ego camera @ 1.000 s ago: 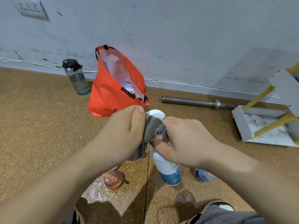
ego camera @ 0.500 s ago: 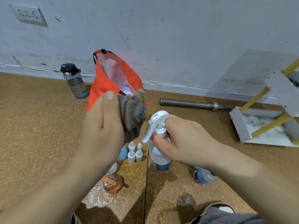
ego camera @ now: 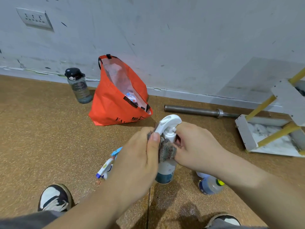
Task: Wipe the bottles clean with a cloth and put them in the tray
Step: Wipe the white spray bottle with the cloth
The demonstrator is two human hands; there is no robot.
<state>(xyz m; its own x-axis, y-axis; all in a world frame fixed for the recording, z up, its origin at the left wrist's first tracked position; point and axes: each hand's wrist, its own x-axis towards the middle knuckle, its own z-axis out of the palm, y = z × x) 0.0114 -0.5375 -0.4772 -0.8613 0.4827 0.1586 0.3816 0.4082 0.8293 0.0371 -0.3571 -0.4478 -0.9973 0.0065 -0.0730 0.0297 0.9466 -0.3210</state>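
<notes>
A white spray bottle (ego camera: 165,171) with a white trigger head is held upright over the floor in the middle of the view. My right hand (ego camera: 196,146) grips its neck from the right. My left hand (ego camera: 138,159) holds a grey-brown cloth (ego camera: 165,150) and presses it against the bottle's upper body, just under the trigger. A clear bottle with a blue base (ego camera: 209,185) lies on the floor under my right forearm. A small bottle with a blue and white label (ego camera: 107,166) lies left of my left hand, partly hidden. The white tray (ego camera: 246,135) stands on the floor at the far right.
An orange bag (ego camera: 113,104) sits open by the wall, a dark water bottle (ego camera: 79,86) to its left. A steel bar (ego camera: 198,111) lies along the wall. Yellow rods rise from the tray. My shoes (ego camera: 54,198) are at the bottom on the cork floor.
My left hand has brought the cloth back down from beside the trigger head onto the bottle's body. The view has tilted down, so my shoes show now.
</notes>
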